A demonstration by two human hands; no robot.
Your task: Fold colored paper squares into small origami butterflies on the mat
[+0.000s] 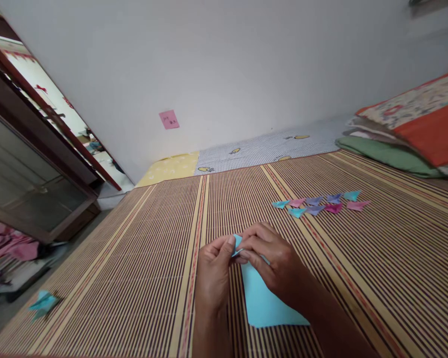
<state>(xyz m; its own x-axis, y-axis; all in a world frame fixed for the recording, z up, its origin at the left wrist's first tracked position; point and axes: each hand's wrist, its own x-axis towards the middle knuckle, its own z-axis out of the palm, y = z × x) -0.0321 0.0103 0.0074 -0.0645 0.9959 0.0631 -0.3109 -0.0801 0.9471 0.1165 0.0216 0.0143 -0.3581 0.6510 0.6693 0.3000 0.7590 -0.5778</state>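
Observation:
A small folded piece of light-blue paper (236, 242) is pinched between my two hands, above the striped mat. My left hand (216, 261) grips its left side, the thumb lying on top. From the right, the closed fingers of my right hand (271, 253) hold its other side and hide part of it. Beneath my right hand and forearm, light-blue paper (269, 303) lies flat on the mat, its right part covered.
Small folded paper pieces (315, 201) in several colours sit in two rows on the striped mat (153, 278). A crumpled-looking blue paper piece (44, 304) lies near the left edge. Folded bedding (414, 129) is stacked at right. A pink note (169, 119) sticks to the wall.

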